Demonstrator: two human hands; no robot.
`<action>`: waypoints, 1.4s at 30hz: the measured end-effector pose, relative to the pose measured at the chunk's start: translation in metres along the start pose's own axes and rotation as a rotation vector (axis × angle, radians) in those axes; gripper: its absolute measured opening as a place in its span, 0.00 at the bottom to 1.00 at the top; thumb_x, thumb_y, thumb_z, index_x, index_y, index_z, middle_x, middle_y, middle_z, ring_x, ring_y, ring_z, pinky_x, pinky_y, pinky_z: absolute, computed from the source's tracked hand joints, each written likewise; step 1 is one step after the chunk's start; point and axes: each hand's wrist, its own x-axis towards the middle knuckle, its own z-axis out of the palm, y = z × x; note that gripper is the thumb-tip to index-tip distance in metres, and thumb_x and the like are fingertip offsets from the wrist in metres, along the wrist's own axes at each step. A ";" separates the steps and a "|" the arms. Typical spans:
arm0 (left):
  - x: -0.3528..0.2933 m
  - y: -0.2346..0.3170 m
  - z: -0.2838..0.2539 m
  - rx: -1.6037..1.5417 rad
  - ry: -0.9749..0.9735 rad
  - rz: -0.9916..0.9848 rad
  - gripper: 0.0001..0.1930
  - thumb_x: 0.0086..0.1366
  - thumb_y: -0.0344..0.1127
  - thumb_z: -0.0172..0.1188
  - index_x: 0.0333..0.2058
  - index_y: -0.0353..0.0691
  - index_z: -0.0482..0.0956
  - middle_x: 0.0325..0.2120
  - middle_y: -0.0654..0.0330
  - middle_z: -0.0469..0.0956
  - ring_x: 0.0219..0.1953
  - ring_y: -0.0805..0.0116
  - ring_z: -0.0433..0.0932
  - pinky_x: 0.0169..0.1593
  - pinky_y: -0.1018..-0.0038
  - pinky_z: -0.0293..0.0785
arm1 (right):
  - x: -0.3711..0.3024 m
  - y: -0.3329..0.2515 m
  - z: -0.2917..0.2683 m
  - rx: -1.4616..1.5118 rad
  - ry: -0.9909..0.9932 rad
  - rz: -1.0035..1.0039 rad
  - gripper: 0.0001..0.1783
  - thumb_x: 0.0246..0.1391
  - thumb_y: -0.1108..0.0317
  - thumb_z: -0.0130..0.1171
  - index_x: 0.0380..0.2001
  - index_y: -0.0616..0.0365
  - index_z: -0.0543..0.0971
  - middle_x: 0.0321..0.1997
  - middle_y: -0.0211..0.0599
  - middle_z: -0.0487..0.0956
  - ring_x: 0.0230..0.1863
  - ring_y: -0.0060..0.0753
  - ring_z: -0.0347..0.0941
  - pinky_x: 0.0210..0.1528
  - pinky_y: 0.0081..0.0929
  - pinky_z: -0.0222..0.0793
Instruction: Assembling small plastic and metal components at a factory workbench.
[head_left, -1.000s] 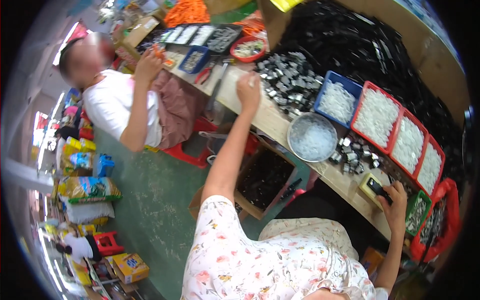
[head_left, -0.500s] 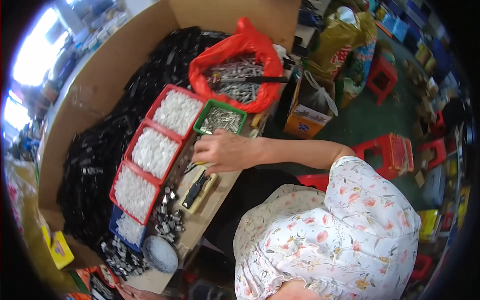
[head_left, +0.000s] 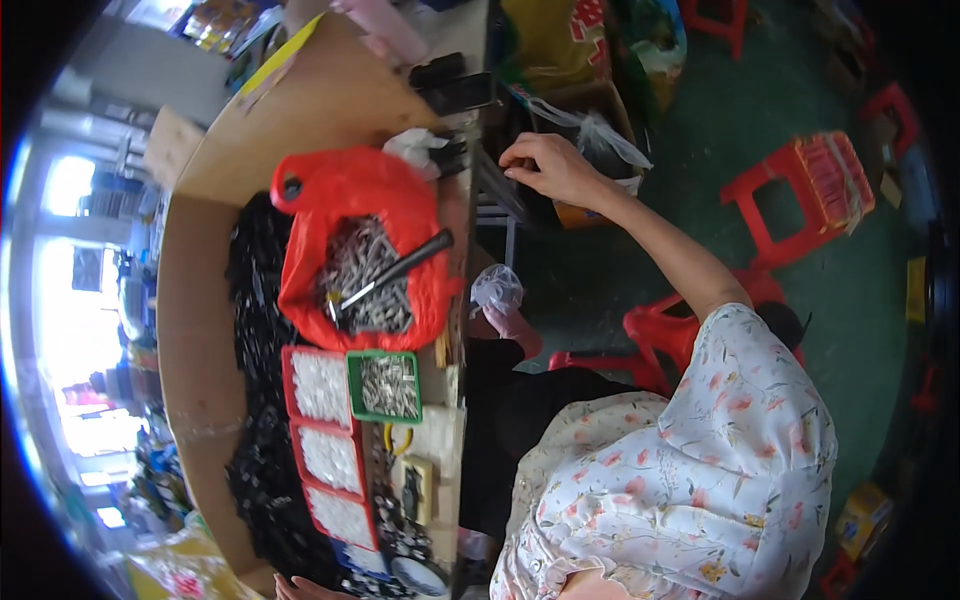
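My right hand (head_left: 552,168) is raised past the table's edge, near an open cardboard box (head_left: 625,185) with a white plastic bag (head_left: 600,135) in it. Its fingers are curled together; whether anything is between them is too small to make out. My left hand (head_left: 300,588) shows only partly at the bottom edge, fingers stretched out, beside the black parts (head_left: 280,500). On the table, a cream block (head_left: 425,490) bears a black piece (head_left: 411,492). Beside it lies a yellow curved handle (head_left: 400,440). A green tray (head_left: 388,386) holds small metal pieces.
Red trays (head_left: 362,455) of white parts stand in a row, with a blue tray (head_left: 365,562) and a round dish (head_left: 420,577) below. A red bag (head_left: 430,210) holds grey metal pieces and a black-handled tool (head_left: 400,267). Red stools (head_left: 760,200) stand on the green floor.
My right hand has left the cream block and green tray and moved out beyond the table's edge toward the cardboard box. The view has turned, so the table runs more upright.
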 end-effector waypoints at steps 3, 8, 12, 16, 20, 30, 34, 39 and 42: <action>0.049 0.052 0.048 -0.109 -0.068 0.115 0.18 0.69 0.43 0.61 0.46 0.31 0.84 0.43 0.44 0.82 0.47 0.50 0.78 0.52 0.57 0.74 | 0.004 0.034 0.000 0.061 0.051 0.064 0.09 0.54 0.72 0.65 0.38 0.63 0.83 0.36 0.43 0.80 0.37 0.45 0.79 0.39 0.36 0.74; 0.172 0.107 0.150 -0.154 -0.196 0.487 0.17 0.75 0.35 0.51 0.53 0.28 0.77 0.51 0.46 0.79 0.52 0.55 0.78 0.57 0.62 0.72 | 0.023 0.059 -0.014 0.117 0.058 0.080 0.10 0.56 0.71 0.63 0.41 0.62 0.82 0.38 0.42 0.79 0.38 0.44 0.78 0.40 0.36 0.73; 0.258 0.176 0.265 -0.427 -0.249 0.356 0.18 0.74 0.35 0.51 0.56 0.29 0.76 0.54 0.55 0.78 0.55 0.63 0.75 0.60 0.67 0.67 | 0.058 0.074 -0.007 0.058 0.090 -0.017 0.09 0.57 0.69 0.62 0.40 0.61 0.82 0.37 0.40 0.78 0.38 0.43 0.78 0.41 0.37 0.72; 0.235 0.265 0.309 -0.733 -0.353 0.395 0.18 0.74 0.33 0.49 0.56 0.29 0.76 0.55 0.48 0.76 0.57 0.55 0.74 0.60 0.61 0.69 | 0.107 0.085 0.026 -0.120 -0.017 -0.157 0.09 0.56 0.67 0.62 0.39 0.57 0.83 0.39 0.37 0.76 0.45 0.40 0.75 0.41 0.40 0.71; 0.206 0.260 0.290 -0.645 -0.394 0.611 0.19 0.73 0.34 0.49 0.56 0.29 0.76 0.56 0.44 0.75 0.57 0.50 0.73 0.61 0.59 0.68 | 0.153 0.081 0.043 -0.249 -0.272 -0.288 0.09 0.53 0.65 0.61 0.36 0.55 0.82 0.43 0.38 0.76 0.50 0.39 0.73 0.41 0.41 0.70; 0.160 0.190 0.211 -0.403 -0.470 0.518 0.19 0.73 0.36 0.51 0.54 0.29 0.77 0.56 0.46 0.75 0.58 0.49 0.73 0.62 0.56 0.66 | 0.174 0.087 0.044 -0.420 -0.441 -0.368 0.07 0.46 0.68 0.58 0.31 0.56 0.77 0.36 0.38 0.76 0.43 0.43 0.75 0.41 0.43 0.69; 0.140 0.156 0.151 -0.273 -0.451 0.446 0.18 0.72 0.36 0.53 0.53 0.29 0.78 0.54 0.46 0.76 0.58 0.48 0.73 0.62 0.54 0.66 | 0.127 0.084 -0.002 -0.349 0.040 -0.612 0.06 0.42 0.70 0.61 0.24 0.55 0.74 0.30 0.39 0.72 0.37 0.44 0.73 0.37 0.42 0.69; 0.081 0.124 0.070 -0.099 -0.441 0.302 0.16 0.68 0.37 0.58 0.48 0.31 0.82 0.52 0.48 0.78 0.56 0.48 0.74 0.61 0.56 0.68 | 0.058 -0.004 -0.070 -0.045 -0.044 -0.055 0.10 0.50 0.80 0.63 0.38 0.64 0.78 0.32 0.35 0.72 0.29 0.28 0.69 0.33 0.24 0.65; 0.047 0.113 0.039 -0.170 -0.428 0.153 0.14 0.61 0.32 0.65 0.46 0.35 0.84 0.48 0.49 0.79 0.55 0.48 0.75 0.58 0.58 0.70 | 0.034 -0.063 -0.057 0.066 -0.067 -0.243 0.10 0.48 0.80 0.64 0.36 0.63 0.79 0.30 0.35 0.71 0.28 0.27 0.68 0.31 0.21 0.63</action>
